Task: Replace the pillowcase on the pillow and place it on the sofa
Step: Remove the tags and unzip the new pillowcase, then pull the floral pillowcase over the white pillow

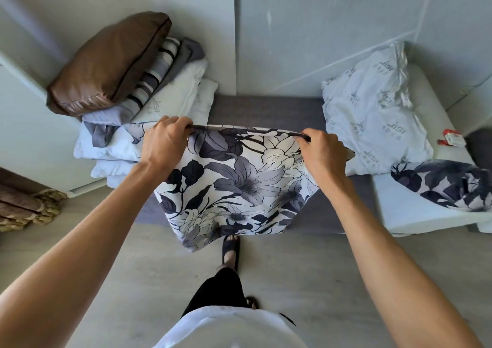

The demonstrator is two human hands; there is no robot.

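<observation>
Above the grey sofa point(266, 108), floral pillowcase point(234, 185) hung filled, top edge pinched shut-fisted by left hand point(165, 142) and right hand point(323, 152). Casing step apparently near done; next, probably closing the opening and laying it down.

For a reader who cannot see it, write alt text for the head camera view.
Seen from above, a person's left hand and right hand grip the top edge of a floral-cased pillow held over a grey sofa. Folded bedding is stacked at the left; a white printed pillow lies at the right.
</observation>
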